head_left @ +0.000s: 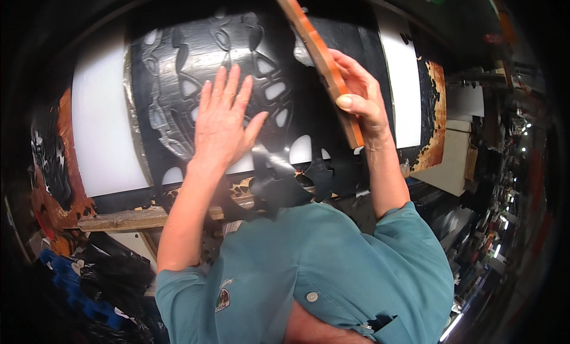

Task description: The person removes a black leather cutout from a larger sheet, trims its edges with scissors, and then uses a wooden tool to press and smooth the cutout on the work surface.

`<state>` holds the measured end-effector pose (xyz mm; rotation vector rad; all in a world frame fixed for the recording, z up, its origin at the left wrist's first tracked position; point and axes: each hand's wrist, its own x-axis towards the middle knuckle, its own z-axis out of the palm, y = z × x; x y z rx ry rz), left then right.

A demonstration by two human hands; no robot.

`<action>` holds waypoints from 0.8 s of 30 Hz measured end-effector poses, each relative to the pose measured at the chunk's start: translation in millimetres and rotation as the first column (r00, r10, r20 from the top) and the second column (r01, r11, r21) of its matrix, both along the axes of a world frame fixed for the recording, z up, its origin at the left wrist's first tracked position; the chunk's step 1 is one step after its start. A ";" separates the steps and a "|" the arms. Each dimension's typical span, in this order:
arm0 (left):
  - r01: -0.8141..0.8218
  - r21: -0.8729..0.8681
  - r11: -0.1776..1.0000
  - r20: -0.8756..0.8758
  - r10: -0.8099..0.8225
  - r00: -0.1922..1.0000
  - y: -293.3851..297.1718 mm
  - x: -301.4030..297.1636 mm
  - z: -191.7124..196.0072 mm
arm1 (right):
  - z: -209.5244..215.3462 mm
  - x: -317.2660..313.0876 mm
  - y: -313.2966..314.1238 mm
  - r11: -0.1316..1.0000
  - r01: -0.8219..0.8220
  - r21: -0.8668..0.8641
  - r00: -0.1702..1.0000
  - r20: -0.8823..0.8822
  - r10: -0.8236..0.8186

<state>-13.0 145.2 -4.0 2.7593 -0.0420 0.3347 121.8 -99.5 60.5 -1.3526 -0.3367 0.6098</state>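
So the biggest thing going on is the white cutting board point(104, 136) on the counter, with rusty-looking edges at both ends. Spread over it is a big black sheet point(196, 59) of what looks like leather or rubber, and it's already full of cut-out shapes, so you see white showing through the holes in the middle and along the near edge. My guess is a good chunk of the cutting is done on that central patch, while the far right stretch of black still looks mostly solid, so there's more left there.

Left hand point(222, 121) is flat on the sheet, fingers spread, palm down, just pressing, not gripping anything. Right hand point(359, 100) has its grip closed around an orange slab point(317, 53), a long flat piece held tilted up off the sheet, edge toward the camera. Can't tell exactly what it is, maybe a die or a block.

Loose black scraps point(279, 186) hang off the near edge by a wooden rail point(124, 219).
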 end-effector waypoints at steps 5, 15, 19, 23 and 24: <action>-0.007 0.026 1.000 0.035 0.006 0.999 16.0 -12.0 -1.6 | -5.3 -7.2 -29.3 0.975 0.126 -0.181 0.976 0.197 -0.090; -0.006 0.037 0.999 0.049 0.004 0.999 15.1 -10.1 0.9 | -45.1 -20.3 9.5 0.735 0.456 -0.501 0.577 0.796 0.184; -0.009 0.020 1.000 0.045 0.008 0.999 16.7 -12.1 0.2 | -56.8 -24.4 19.5 0.714 0.527 -0.460 0.443 0.866 0.231; -0.007 0.014 1.000 0.066 0.006 0.998 17.3 -13.8 -1.9 | -56.1 -22.3 17.4 0.706 0.516 -0.485 0.453 0.854 0.255; -0.010 0.001 1.000 0.081 0.010 0.997 17.2 -14.4 -2.9 | -54.3 -21.4 17.1 0.705 0.502 -0.501 0.465 0.843 0.269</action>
